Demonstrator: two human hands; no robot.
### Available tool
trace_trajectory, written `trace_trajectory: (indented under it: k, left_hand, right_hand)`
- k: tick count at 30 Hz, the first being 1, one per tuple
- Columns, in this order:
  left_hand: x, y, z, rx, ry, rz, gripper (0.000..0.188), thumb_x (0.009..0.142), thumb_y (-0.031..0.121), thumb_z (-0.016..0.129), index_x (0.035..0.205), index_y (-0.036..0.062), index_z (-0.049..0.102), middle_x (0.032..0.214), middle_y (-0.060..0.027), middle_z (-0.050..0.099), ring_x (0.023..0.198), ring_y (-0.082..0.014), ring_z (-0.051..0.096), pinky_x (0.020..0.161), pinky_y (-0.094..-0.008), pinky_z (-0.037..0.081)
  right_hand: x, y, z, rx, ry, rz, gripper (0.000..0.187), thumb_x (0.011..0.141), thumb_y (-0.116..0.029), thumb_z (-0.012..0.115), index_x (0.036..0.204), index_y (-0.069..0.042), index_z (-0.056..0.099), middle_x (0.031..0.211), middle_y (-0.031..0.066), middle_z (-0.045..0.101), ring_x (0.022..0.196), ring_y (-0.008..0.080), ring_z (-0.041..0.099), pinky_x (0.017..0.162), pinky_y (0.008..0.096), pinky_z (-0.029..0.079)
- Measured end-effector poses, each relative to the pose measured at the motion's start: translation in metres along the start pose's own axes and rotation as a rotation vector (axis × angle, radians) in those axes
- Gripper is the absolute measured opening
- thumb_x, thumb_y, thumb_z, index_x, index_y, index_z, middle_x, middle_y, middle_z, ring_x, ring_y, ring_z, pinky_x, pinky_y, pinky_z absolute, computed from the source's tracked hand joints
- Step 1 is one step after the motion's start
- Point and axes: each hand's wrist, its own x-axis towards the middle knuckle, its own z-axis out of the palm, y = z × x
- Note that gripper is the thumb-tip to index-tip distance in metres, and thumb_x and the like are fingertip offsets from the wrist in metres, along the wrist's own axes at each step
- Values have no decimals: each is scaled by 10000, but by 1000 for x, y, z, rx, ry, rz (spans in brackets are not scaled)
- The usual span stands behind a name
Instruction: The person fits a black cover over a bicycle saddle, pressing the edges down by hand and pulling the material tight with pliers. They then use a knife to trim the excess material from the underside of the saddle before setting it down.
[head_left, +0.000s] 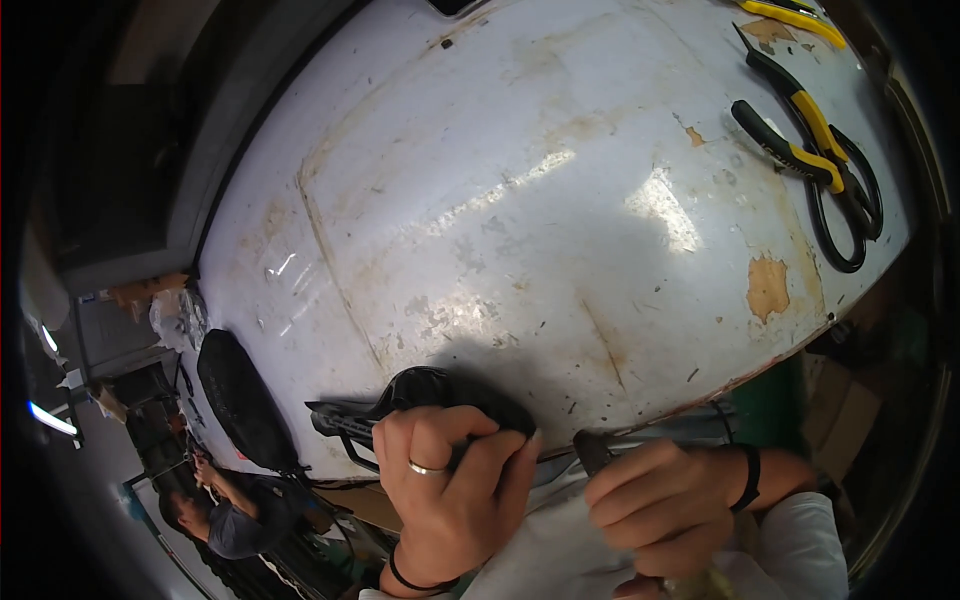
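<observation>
My left hand (450,490), with a ring on one finger, is closed over a black piece (420,385) at the table's near edge. That piece has a smooth curved top, a ribbed narrow end and a thin rod-like loop at its side; its exact kind I cannot make out. Just right of it, my right hand (665,500) wraps round a tool. The tool's dark, blunt end (592,452) sticks out by the table edge, apart from the black piece. A yellowish part (705,584) shows below the fist; the rest is hidden by my fingers.
The worn white table (480,240) spreads ahead. Yellow-and-black pliers (815,130) and black-handled scissors (850,215) lie at right, a yellow cutter (795,14) beyond. A long black padded object (240,400) lies left. Another person (240,515) works at far left.
</observation>
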Motion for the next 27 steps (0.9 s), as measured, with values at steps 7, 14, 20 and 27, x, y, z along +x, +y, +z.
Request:
trace_trajectory:
  k: [7, 14, 20, 27]
  left_hand:
    - [-1, -6, 0, -72, 6, -35, 241, 690, 58, 895, 875, 106, 747, 1012, -7, 642, 901, -247, 584, 788, -423, 417]
    - [7, -10, -4, -187, 62, 46, 234, 625, 46, 828, 837, 57, 732, 1014, -47, 666, 961, -264, 653, 839, -458, 453]
    - [0, -17, -1, -138, 100, 107, 231, 641, 50, 833, 837, 62, 710, 1015, -59, 664, 974, -277, 644, 845, -472, 461]
    - [3, -43, -14, -54, -105, 384, 149, 712, 122, 821, 850, 141, 767, 1127, -10, 691, 1086, -243, 653, 989, -502, 468]
  right_hand:
    - [11, 21, 29, 0, 63, -256, 414, 1004, -135, 713, 698, -68, 443, 679, 92, 511, 533, 247, 532, 541, 408, 526]
    - [17, 34, 29, 15, 27, -146, 427, 1021, -181, 723, 714, -57, 452, 707, 107, 521, 568, 262, 550, 584, 438, 563]
    - [68, 37, 8, 281, 21, 217, 393, 950, 40, 633, 628, -53, 429, 611, 99, 483, 476, 241, 474, 458, 376, 398]
    - [30, 24, 12, 204, 25, 70, 373, 1084, -128, 662, 771, -6, 500, 698, 120, 590, 588, 294, 607, 535, 454, 561]
